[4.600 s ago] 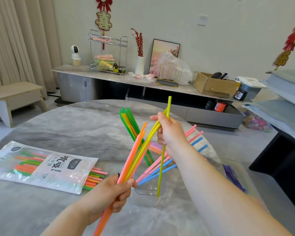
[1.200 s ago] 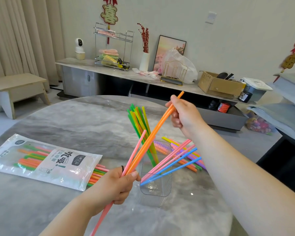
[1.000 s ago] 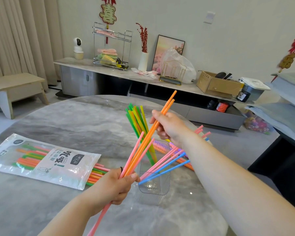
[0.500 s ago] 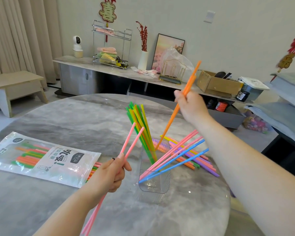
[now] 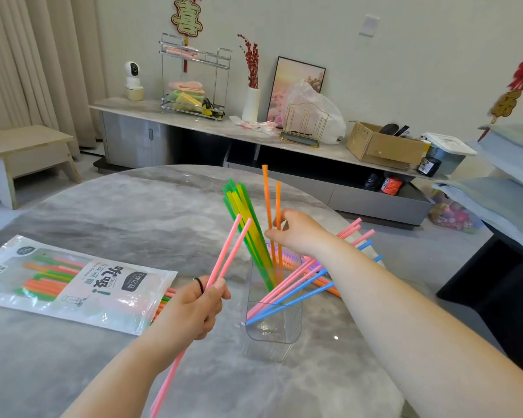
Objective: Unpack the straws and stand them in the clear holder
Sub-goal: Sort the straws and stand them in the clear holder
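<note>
Straws of coloured plastic (image 5: 43,285) lie in the clear printed packet (image 5: 82,297), near left. Your left hand (image 5: 194,309) pinches two pink straws (image 5: 230,251). Over the clear plastic holder (image 5: 284,330) your right hand (image 5: 299,233) grips two orange straws (image 5: 265,191): seat them upright, then release.

Marble bench (image 5: 133,212) carries 1 straw packet (image 5: 73,285) left of the left hand (image 5: 194,309), 1 clear holder (image 5: 274,321) between the hands, and loose straws (image 5: 329,289) right of the right hand (image 5: 296,233).

Glossy marble-look table (image 5: 109,224), clear plastic holder (image 5: 274,325), smooth plastic straws (image 5: 245,220), shiny plastic packet (image 5: 73,285)
</note>
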